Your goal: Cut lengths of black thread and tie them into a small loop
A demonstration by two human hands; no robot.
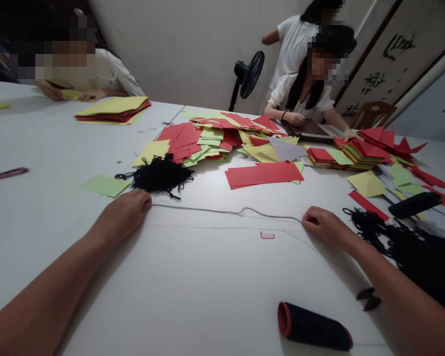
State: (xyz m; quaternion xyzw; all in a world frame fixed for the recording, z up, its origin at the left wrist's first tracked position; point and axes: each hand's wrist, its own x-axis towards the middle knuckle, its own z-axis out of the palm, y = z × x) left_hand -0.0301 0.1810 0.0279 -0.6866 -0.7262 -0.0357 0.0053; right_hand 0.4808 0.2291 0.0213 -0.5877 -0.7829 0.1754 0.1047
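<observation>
A thin dark thread (226,212) is stretched just above the white table (193,287) between my two hands. My left hand (124,213) is closed, pinching the thread's left end beside a tangle of black thread pieces (159,174). My right hand (324,226) is closed, pinching the right end. A small red paper clip-like loop (267,235) lies just under the thread. A dark thread spool with a red core (313,327) lies on its side near the front edge.
Heaps of red, yellow and green paper squares (226,136) cover the middle and right of the table. More black thread (400,242) is piled by my right arm. Three other people sit or stand at the far side. A black fan (248,74) stands behind.
</observation>
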